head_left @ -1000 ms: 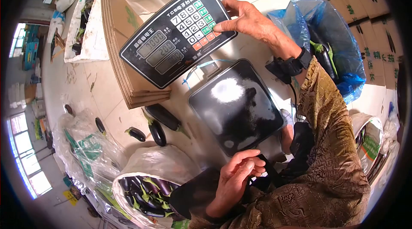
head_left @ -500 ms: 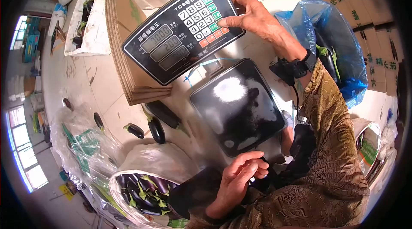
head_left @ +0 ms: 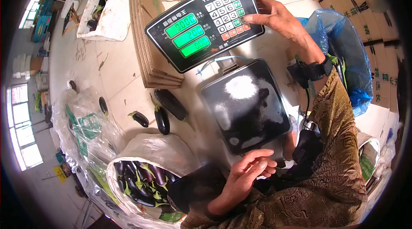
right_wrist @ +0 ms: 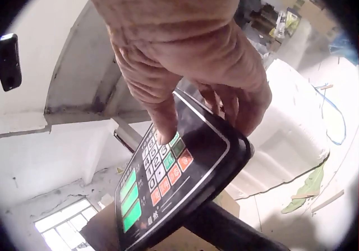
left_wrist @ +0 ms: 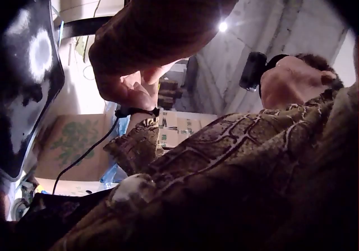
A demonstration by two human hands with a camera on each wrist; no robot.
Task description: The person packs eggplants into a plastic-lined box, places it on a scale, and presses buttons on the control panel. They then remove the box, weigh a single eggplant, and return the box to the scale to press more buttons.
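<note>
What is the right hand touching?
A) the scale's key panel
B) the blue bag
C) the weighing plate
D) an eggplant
A: the right hand has its thumb on the keys of the panel, with its fingers curled behind the panel's edge.

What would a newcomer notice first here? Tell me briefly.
The black scale display panel with lit green readouts, top centre, where the right hand presses a key while curling round its edge. Below it lies the glossy black weighing platform, and bottom left a white sack of purple eggplants.
</note>
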